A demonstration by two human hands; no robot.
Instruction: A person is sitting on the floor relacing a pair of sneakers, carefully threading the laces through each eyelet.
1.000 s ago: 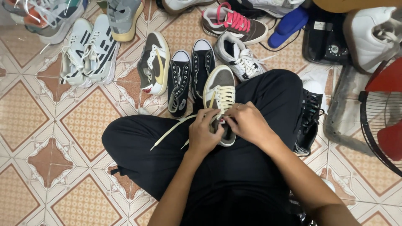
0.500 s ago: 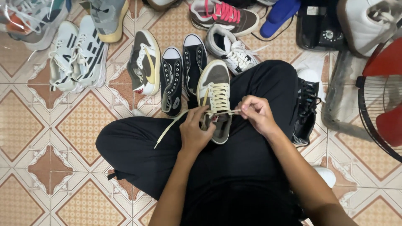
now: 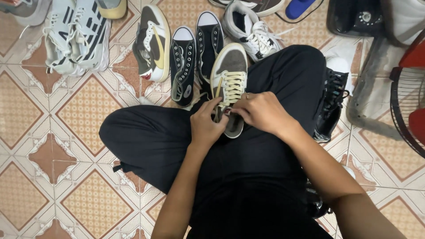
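Observation:
A grey sneaker (image 3: 230, 64) with cream laces (image 3: 233, 85) rests on my crossed legs in black trousers (image 3: 150, 141), toe pointing away from me. My left hand (image 3: 206, 126) grips the sneaker's near end and pinches a lace. My right hand (image 3: 261, 113) is closed on the laces just beside it, fingers touching the left hand's. The sneaker's heel is hidden under both hands.
Several shoes lie on the patterned tile floor (image 3: 53, 146) ahead: a black high-top pair (image 3: 195, 57), an olive and yellow sneaker (image 3: 152, 42), white sneakers (image 3: 77, 35), a white and grey sneaker (image 3: 252, 33), a black shoe (image 3: 332, 104) by my right knee. A red fan (image 3: 411, 106) stands at the right.
The loose lace end that hung down to the left is now drawn in. Both hands have closed together over the sneaker's near end. The view has shifted down.

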